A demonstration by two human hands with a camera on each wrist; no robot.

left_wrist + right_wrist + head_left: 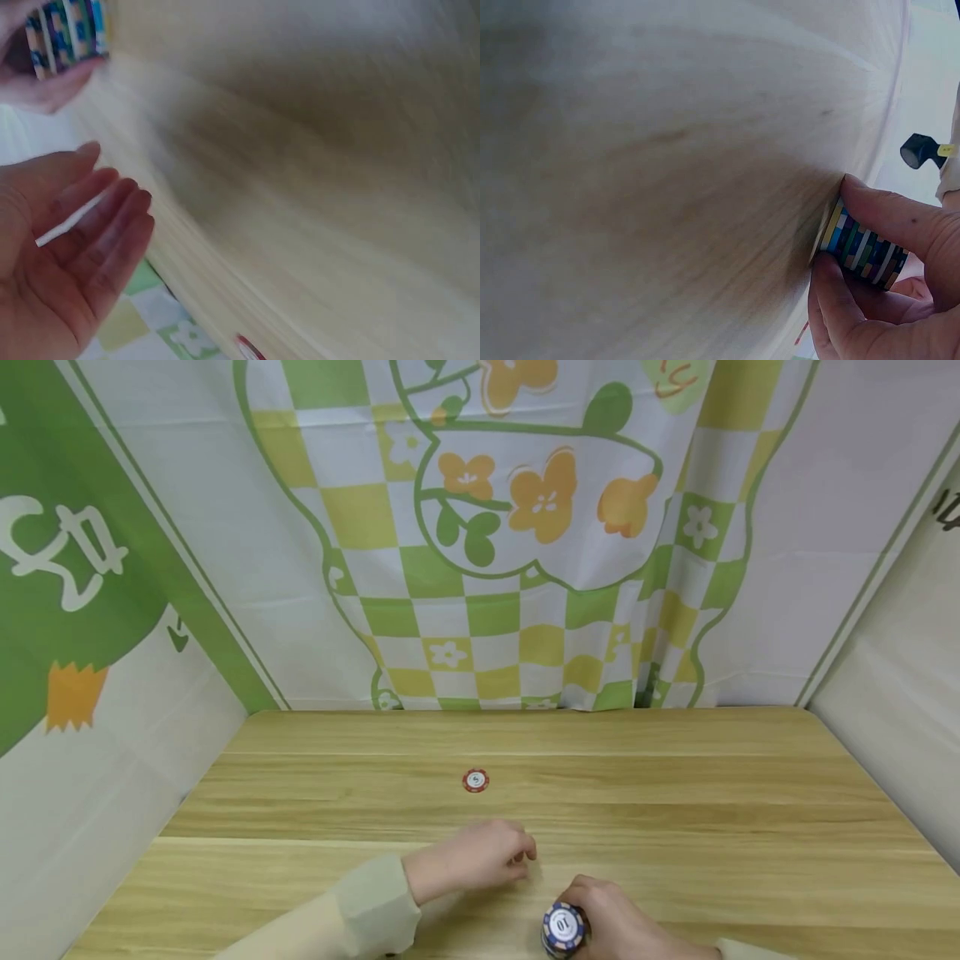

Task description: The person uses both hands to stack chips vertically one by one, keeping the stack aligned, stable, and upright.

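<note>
A stack of poker chips [562, 928] is at the front of the table, with a blue chip marked 10 on top. My right hand [615, 918] grips this stack between thumb and fingers. Seen from the right wrist, the stack [866, 249] has mixed colours along its side, and a yellow chip lies near its table end. My left hand [483, 857] hovers over the table to the left of the stack, its fingers loosely bent around nothing. Farther back, a single red poker chip [476, 780] marked 5 lies flat.
The wooden table [675, 793] reaches back to a hanging cloth [480, 610] with green and yellow checks and orange flowers. More printed cloth [45, 635] hangs along the left side, and pale cloth [915, 693] along the right.
</note>
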